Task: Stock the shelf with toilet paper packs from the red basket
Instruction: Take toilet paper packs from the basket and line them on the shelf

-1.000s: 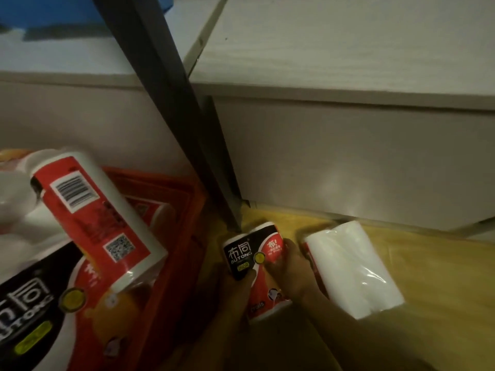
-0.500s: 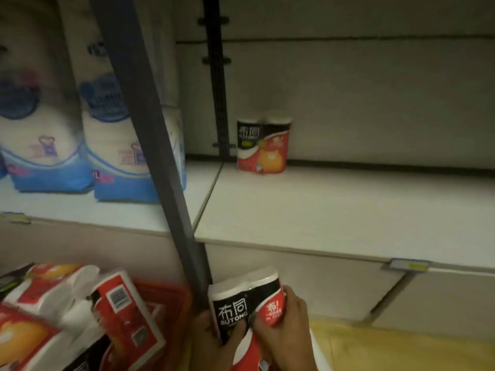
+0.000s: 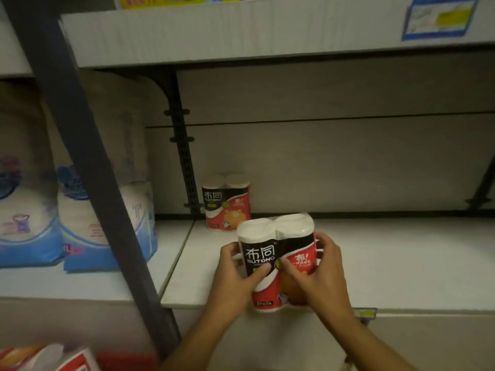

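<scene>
A red, black and white two-roll toilet paper pack is gripped upright between the left hand and right hand, at the front edge of the pale white shelf. A matching pack is stood against the back wall.
</scene>
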